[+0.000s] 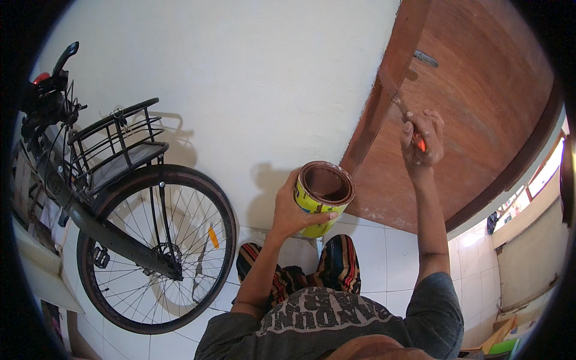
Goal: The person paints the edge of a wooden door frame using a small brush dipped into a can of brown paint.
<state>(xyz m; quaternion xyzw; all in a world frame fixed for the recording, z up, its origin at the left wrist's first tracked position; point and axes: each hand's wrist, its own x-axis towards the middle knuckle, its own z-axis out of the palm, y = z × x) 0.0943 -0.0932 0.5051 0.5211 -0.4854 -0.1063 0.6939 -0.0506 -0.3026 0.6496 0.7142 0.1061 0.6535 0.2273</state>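
My left hand (290,207) is wrapped round a yellow-green paint can (314,230), held in front of my knees. The can is uncovered, with brown paint (324,183) coating its inner wall and rim. Raised to the right, my right hand (423,139) grips a paintbrush (401,105) by its handle, whose orange-red end shows below the fingers. The brush's tip meets, or comes very near, the brown door frame (373,123), close to the edge of the white wall. Beside it is the brown wooden door (480,108) with a metal handle (426,58).
A black bicycle (114,234) with a front basket (120,150) stands at my left along the white wall (258,78). White tiles (384,258) cover the floor. At the far right, past the door, is a bright window (540,171); a green item (504,347) lies at the lower right.
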